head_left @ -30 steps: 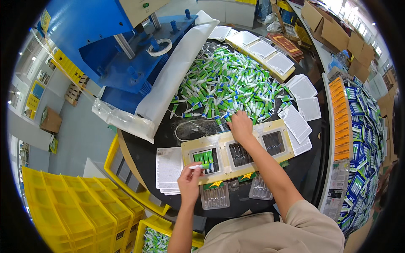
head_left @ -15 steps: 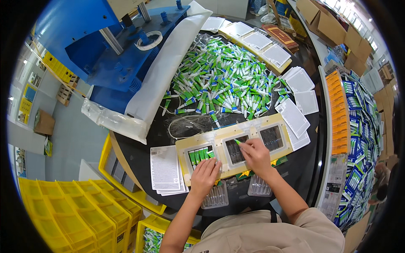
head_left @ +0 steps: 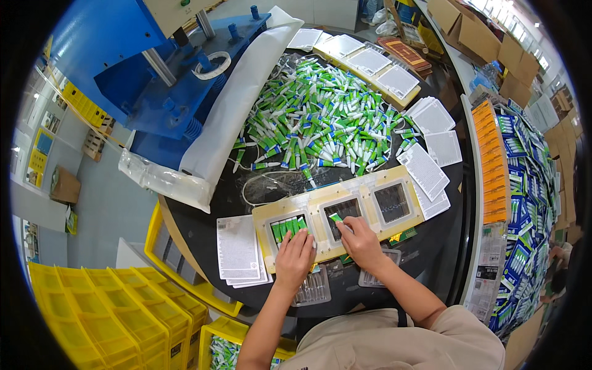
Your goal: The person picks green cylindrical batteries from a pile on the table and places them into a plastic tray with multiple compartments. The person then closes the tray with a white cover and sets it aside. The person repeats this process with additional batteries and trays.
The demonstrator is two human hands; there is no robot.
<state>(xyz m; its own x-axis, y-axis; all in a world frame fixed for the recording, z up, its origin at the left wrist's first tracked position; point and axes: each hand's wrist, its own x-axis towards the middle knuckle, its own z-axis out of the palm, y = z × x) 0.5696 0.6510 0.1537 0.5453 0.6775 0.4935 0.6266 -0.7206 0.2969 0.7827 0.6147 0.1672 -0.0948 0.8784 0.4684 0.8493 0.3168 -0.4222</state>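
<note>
A pale yellow frame [head_left: 316, 198] with three windows lies before me on the black table. Several green tubes [head_left: 288, 229] stand side by side in its left window. My left hand [head_left: 295, 256] lies over the lower edge of that window, fingers stretched out and touching the tubes' near ends. Between the thumb and fingers of my right hand [head_left: 362, 245] is a small green tube [head_left: 335, 217], above the left part of the middle window. Clear plastic blister trays show in the middle and right windows; no tubes are visible in the right one.
A large heap of green and white tubes [head_left: 320, 117] lies beyond the frame. White cards [head_left: 238, 246] are stacked at left, others at right [head_left: 424, 169]. A second frame [head_left: 370, 61] sits farther back. A blue press [head_left: 142, 80] stands far left, yellow crates [head_left: 105, 308] near left.
My right hand has moved left and slightly nearer, carrying the green tube to the left side of the middle window. My left hand stays at the left window.
</note>
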